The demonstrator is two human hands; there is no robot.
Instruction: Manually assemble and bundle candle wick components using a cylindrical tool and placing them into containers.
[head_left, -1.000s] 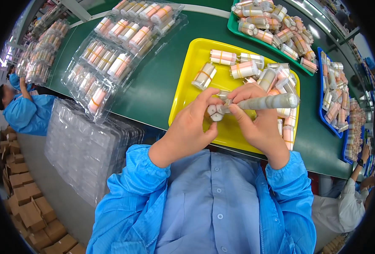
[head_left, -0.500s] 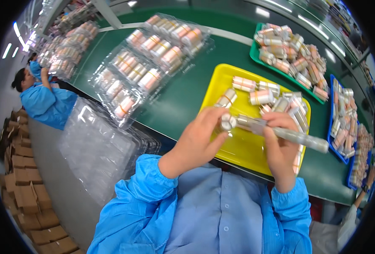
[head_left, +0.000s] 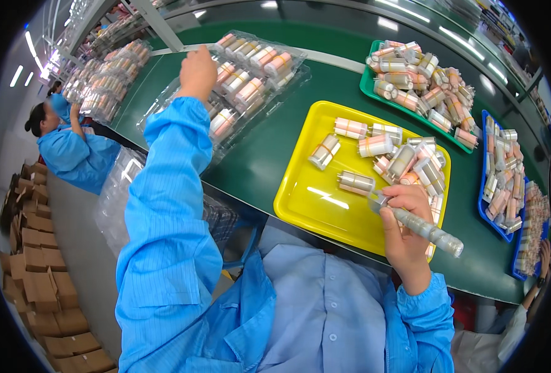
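At the far left of the bench, my left hand (head_left: pixel 198 73) is over the upper edge of a clear plastic blister tray (head_left: pixel 300 62). Its fingers are curled closed, hiding whatever they hold. Banded pink, white and grey cylinders (head_left: pixel 249 90) fill the tray's pockets; my forearm covers its left side. Closed around a clear tube of pale round pieces (head_left: pixel 438 239), my right hand (head_left: pixel 407 219) is above the near right part of the yellow tray (head_left: pixel 306 199). More such cylinders (head_left: pixel 373 146) lie in the yellow tray, one grey cylinder (head_left: pixel 356 182) just beyond the tube's end.
Behind the yellow tray stands a heaped green tray (head_left: pixel 375 90). Blue trays (head_left: pixel 491 214) of cylinders line the right side. Filled blister trays (head_left: pixel 104 87) sit at the far left near a person in blue (head_left: pixel 73 152). Cardboard boxes (head_left: pixel 42 273) stand along the floor at left.
My left hand has left the tube's end and moved far left to the blister tray. My right hand keeps the tube, now tilted lower at its right end.
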